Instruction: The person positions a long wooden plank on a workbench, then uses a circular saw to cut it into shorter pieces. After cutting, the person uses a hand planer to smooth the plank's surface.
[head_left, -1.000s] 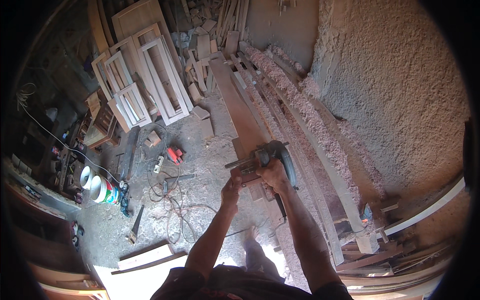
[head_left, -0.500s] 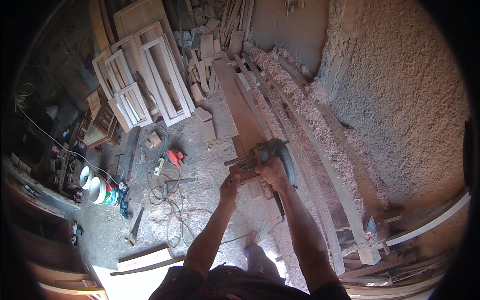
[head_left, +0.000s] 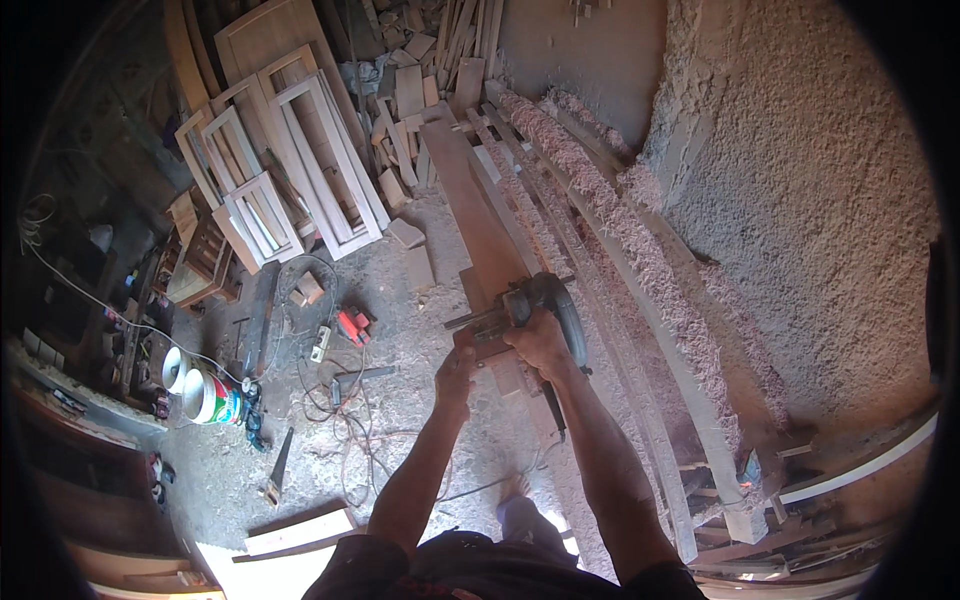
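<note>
Right hand [head_left: 540, 340] clenched on power planer [head_left: 535, 310] handle, pressing down for control | left hand [head_left: 458, 362] gripping planer's front, steadying | planer flat on long plank [head_left: 480, 215], raised off floor | shavings [head_left: 610, 220] heaped alongside.

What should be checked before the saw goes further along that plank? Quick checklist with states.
1. Right hand on the power saw: wrapped round its top, ok.
2. Left hand steadying: at the saw's left side, fingers close to the body, exact contact cannot tell.
3. Long plank supported: lies along other boards, ok; clamping cannot tell.
4. Cord: trails back under the right forearm, behind the saw, ok.
5. Path ahead: shavings heaped on the neighbouring boards, plank face ahead looks bare, ok.
6. Footing: cables and offcuts on the floor to the left, not ok.
</note>
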